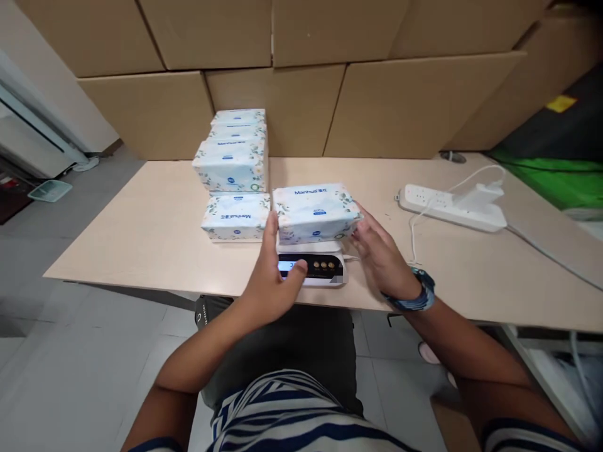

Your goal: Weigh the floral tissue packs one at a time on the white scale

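Left hand [268, 292] and right hand [384, 254] grasp opposite ends of a pale-blue floral plastic-wrapped tissue pack [315, 216] over a white plastic scale [325, 276], pale wooden desk's [141, 232] near edge, left thumb [296, 271] possibly pressing down, skewing the reading.

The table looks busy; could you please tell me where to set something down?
Bare tabletop shows left of the grouped packs and in front of the power strip. The front middle is crowded: left hand, right hand, the pack between them and scale.

The tissue pack [316, 213] is floral pale blue, the shirt [296, 417] navy-striped.
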Motion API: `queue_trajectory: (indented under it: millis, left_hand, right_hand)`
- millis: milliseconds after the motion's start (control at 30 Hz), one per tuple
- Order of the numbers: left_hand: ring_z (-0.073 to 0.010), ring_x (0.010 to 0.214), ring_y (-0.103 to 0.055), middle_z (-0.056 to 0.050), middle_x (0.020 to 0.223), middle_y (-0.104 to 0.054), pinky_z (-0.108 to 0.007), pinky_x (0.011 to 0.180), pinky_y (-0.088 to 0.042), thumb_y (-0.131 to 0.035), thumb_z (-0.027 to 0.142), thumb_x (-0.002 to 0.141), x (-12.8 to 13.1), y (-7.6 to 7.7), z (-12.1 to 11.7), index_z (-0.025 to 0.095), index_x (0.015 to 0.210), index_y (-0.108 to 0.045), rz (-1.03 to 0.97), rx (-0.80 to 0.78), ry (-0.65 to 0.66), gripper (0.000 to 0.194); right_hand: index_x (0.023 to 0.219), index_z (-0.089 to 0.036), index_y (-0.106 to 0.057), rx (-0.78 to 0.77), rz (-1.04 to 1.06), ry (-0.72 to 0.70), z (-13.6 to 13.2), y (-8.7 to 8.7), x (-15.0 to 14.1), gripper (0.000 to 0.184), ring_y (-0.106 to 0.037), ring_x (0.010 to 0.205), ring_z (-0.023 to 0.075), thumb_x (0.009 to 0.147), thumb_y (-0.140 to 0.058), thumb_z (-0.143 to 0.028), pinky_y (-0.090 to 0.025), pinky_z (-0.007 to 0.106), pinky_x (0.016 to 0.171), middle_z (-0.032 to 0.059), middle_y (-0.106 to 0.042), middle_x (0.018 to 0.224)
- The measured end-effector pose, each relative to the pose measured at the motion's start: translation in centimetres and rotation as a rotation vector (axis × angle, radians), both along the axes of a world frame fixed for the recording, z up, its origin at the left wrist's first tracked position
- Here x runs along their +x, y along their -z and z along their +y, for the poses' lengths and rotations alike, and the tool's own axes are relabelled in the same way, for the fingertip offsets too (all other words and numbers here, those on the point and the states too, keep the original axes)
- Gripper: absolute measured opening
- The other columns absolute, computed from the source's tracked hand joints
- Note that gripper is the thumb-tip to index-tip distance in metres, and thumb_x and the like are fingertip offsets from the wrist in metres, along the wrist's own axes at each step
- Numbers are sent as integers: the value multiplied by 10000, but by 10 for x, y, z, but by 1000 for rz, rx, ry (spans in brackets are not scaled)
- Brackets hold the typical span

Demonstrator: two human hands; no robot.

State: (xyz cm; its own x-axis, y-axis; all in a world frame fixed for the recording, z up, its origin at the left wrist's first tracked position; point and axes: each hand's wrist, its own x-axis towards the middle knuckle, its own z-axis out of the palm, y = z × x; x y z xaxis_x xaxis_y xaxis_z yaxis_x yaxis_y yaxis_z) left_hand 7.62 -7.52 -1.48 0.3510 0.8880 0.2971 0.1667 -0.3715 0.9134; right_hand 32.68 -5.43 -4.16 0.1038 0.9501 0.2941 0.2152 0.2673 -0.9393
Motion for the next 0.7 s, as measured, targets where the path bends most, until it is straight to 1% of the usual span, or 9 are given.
queue_trajectory:
  millis: [100,167,200,267,367,467,567,633,700]
  left_hand:
    - [-282,1786,17,-14,1916,17,-531,1476,-99,-523,467,1113,-2,-16,-18,414,1769,62,-37,217,14,881]
    - [-283,1786,-13,6,1916,-48,-536,1472,-130,-500,416,1120,-13,-29,-26,430,1767,59,-68,374,-1,855]
    - [-289,1786,-33,21,1912,-92,-539,1470,-140,-503,414,1117,-20,-36,-27,440,1767,24,-85,427,-21,837]
    - [-296,1785,-71,48,1898,-176,-536,1469,-146,-522,454,1103,-38,-47,-20,457,1758,-82,-128,489,-83,789]
    - [-287,1785,-108,30,1870,-273,-508,1469,-157,-572,577,1054,-68,-53,12,438,1730,-176,-210,451,-188,796]
    - [-301,1761,-232,-68,1844,-333,-498,1444,-251,-639,739,943,-96,-43,49,367,1722,-161,-284,264,-279,986]
    - [-349,1740,-285,-192,1846,-289,-500,1427,-282,-734,844,799,-118,-27,68,224,1727,-169,-320,43,-360,1251]
    - [-352,1744,-273,-213,1854,-259,-491,1432,-260,-731,872,787,-129,-19,72,173,1714,-240,-317,-23,-383,1260]
    - [-340,1731,-312,-181,1844,-314,-502,1425,-270,-610,912,856,-137,-16,77,197,1673,-368,-314,-38,-371,1112]
  right_hand:
    - [1689,-413,-438,181,-17,-19,-9,-17,-17,644,-479,1641,317,1099,-392,-668,-430,613,1359,25,-534,1733]
    - [1720,-395,-380,280,-69,-47,-12,-34,-28,729,-451,1657,332,1078,-340,-738,-433,593,1361,37,-490,1762]
    - [1745,-380,-326,308,-108,-78,-12,-44,-34,795,-427,1670,337,1058,-327,-781,-439,577,1360,45,-457,1783]
    - [1779,-349,-217,338,-166,-158,-8,-64,-50,919,-395,1686,341,1017,-357,-844,-459,543,1351,60,-397,1815]
    - [1787,-318,-193,338,-169,-297,10,-81,-78,976,-405,1682,327,1004,-465,-834,-445,507,1361,67,-361,1832]
    - [1777,-316,-251,261,-139,-415,37,-77,-105,982,-462,1649,308,987,-540,-823,-420,526,1374,66,-406,1811]
    - [1743,-298,-362,147,-145,-425,60,-61,-121,1025,-452,1652,334,928,-554,-889,-445,569,1352,89,-435,1793]
    - [1709,-288,-433,117,-145,-390,69,-52,-124,1037,-450,1650,354,895,-567,-918,-462,585,1335,110,-447,1783]
    - [1695,-284,-447,107,-139,-366,72,-47,-122,1023,-495,1619,362,896,-579,-909,-487,595,1311,136,-462,1767]
